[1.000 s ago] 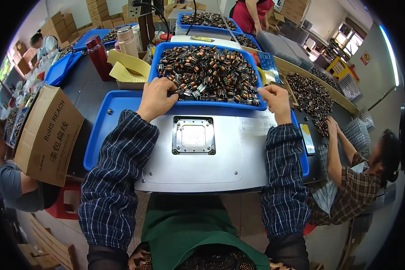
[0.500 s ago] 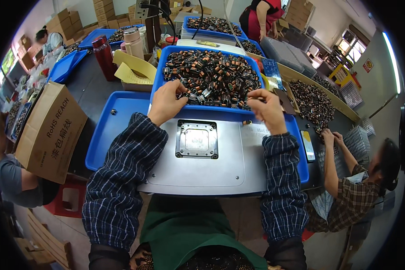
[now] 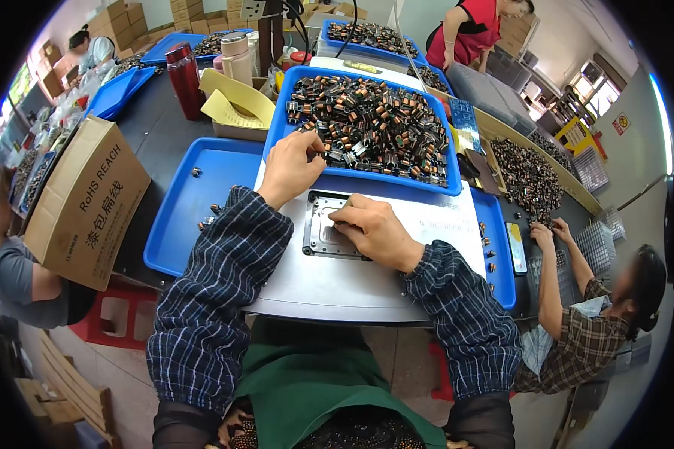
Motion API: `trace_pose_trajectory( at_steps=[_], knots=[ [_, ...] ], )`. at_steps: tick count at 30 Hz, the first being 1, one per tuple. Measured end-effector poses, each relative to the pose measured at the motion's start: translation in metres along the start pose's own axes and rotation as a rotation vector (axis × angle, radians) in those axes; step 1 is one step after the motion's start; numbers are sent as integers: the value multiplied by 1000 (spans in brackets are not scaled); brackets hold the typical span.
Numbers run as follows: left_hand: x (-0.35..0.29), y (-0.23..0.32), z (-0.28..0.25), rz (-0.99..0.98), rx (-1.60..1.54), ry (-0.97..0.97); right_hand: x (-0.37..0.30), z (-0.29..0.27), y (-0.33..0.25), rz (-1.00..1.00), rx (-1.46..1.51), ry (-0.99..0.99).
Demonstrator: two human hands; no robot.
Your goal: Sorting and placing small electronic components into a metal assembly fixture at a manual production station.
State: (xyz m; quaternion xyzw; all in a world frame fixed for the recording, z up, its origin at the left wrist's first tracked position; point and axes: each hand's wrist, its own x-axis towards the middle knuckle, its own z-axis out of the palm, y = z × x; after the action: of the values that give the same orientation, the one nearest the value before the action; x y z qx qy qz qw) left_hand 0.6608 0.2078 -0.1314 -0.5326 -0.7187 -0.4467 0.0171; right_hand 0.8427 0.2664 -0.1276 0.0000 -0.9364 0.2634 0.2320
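Observation:
A blue tray [image 3: 281, 120] heaped with small copper-and-black wound coils [image 3: 374, 112] stands in front of me. My left hand [image 3: 292, 168] is at its near left edge, thumb and fingers pinched together by the coils; anything between them is hidden. My right hand [image 3: 378, 230] is over the square metal fixture [image 3: 318, 243] set in a silver plate [image 3: 292, 288]. Its fingers are bent closed, with the tips at the fixture's bright middle, and I cannot see what they hold.
A blue tray [image 3: 174, 217] at left and another [image 3: 506, 277] at right hold a few loose coils. Behind are a red bottle [image 3: 185, 82], a pale bottle [image 3: 237, 60] and yellow paper [image 3: 236, 108]. A cardboard box [image 3: 90, 202] stands left. A co-worker [image 3: 588, 322] handles coils at right.
My right hand has moved from the coil tray's near right edge leftward and nearer to me, onto the fixture. My left hand stays by the tray's near left edge. The whole view has shifted slightly.

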Motion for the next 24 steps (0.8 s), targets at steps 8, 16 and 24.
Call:
trace_pose_trajectory(
  at_steps=[8, 16, 24],
  knots=[
    [-5, 3, -4, -9, -108, -6, 1, -2, 2, -31, -17, -27],
    [-23, 15, -9, -98, -457, 155, -2, 5, -5, -18, -109, -21],
    [-54, 20, -21, -353, -759, -100, -4, -60, 34, 141, -93, 489]
  ],
)
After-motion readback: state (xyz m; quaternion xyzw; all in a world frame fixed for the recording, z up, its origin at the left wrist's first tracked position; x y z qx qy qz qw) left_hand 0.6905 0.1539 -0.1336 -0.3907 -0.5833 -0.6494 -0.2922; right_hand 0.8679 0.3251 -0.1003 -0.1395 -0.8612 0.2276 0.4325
